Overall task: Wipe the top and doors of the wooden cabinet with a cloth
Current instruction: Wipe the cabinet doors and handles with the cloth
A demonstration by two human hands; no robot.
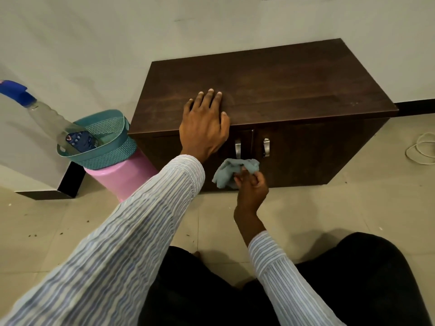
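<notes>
A low dark wooden cabinet [294,85] stands against the white wall, with two doors and two metal handles [237,148]. My left hand [203,127] lies flat on the front edge of the top, fingers spread, holding nothing. My right hand [251,187] grips a crumpled light blue cloth [229,171] against the lower part of the left door, just below its handle. The hand and cloth hide part of that door.
A teal basket [106,149] holding a clear spray bottle [47,116] sits on a pink stool [122,177] left of the cabinet. A white cable [421,149] coils on the tiled floor at right. My knees in dark trousers fill the bottom of the view.
</notes>
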